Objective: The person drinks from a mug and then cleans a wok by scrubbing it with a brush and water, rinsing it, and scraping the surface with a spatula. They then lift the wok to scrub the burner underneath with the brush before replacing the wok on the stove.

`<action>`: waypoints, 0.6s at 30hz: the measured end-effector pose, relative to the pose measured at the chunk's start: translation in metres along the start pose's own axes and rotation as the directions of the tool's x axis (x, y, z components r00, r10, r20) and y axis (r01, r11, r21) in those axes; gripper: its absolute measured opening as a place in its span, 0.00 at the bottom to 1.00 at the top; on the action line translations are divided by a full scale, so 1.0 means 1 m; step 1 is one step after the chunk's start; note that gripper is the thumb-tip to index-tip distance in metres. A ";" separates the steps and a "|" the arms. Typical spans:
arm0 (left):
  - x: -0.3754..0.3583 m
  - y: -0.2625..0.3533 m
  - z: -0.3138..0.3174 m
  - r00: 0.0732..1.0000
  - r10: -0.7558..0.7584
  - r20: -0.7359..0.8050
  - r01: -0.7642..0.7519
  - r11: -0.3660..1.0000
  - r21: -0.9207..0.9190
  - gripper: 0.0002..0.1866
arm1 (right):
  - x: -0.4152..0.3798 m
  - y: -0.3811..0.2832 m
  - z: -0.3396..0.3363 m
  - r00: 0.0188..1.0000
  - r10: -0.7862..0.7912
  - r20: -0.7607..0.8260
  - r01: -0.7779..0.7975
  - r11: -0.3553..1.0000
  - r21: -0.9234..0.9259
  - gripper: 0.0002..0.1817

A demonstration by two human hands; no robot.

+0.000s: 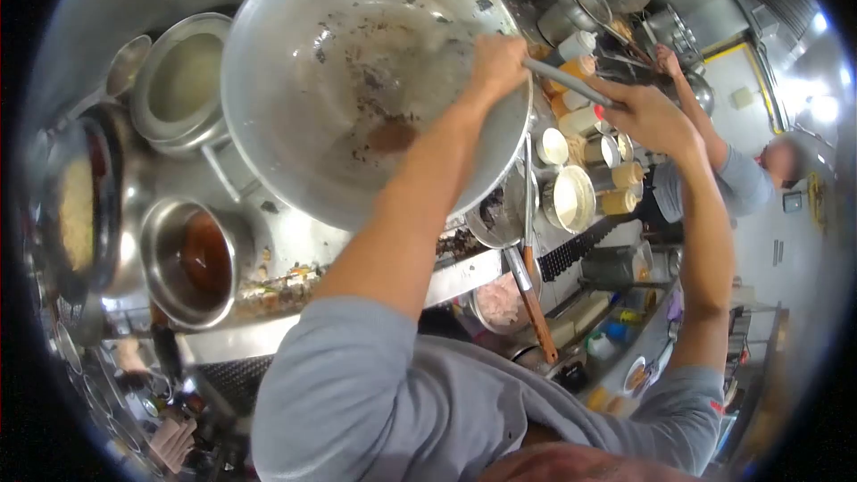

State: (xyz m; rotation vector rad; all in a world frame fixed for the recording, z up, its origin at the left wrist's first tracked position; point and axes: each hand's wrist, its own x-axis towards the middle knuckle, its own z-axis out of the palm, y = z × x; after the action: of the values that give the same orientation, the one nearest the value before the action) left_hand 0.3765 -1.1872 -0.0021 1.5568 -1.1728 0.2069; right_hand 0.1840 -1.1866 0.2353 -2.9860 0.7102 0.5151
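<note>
My left hand (497, 67) is closed around a long grey handle (576, 85) at the right rim of a big metal pot (254, 116). Further up the same handle, my right hand (652, 116) grips it to the right of the pot. The tool's working end lies inside the pot, blurred and partly behind my left hand, so its kind does not show. Dark, burnt-looking flecks and a brown patch (393, 136) mark the inside of the pot.
A small pot of brown sauce (205, 254) and a pot of pale liquid (183, 80) stand left. Squeeze bottles (578, 67) and a strainer (589, 0) are at right. A co-worker (728, 165) reaches in there. A bowl of pinkish food (502, 302) sits below the counter edge.
</note>
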 end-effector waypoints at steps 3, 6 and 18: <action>-0.010 0.009 -0.013 0.985 -0.060 0.160 0.064 0.998 -0.020 0.05 | -0.013 -0.004 0.003 0.997 0.074 0.017 -0.074 0.997 0.007 0.30; -0.069 0.061 0.000 0.988 -0.120 0.098 0.126 0.991 -0.050 0.04 | -0.049 -0.005 -0.014 0.988 -0.093 0.120 0.088 0.995 0.045 0.29; -0.095 0.033 -0.046 0.966 -0.192 0.175 0.163 0.973 0.166 0.03 | -0.033 -0.003 0.024 0.976 -0.168 0.139 0.150 0.980 0.131 0.31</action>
State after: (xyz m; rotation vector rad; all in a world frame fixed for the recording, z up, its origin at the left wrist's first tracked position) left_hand 0.3247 -1.0926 -0.0274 1.8378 -1.1771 0.0278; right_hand 0.1505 -1.1672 0.2232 -2.8242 0.4677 0.6523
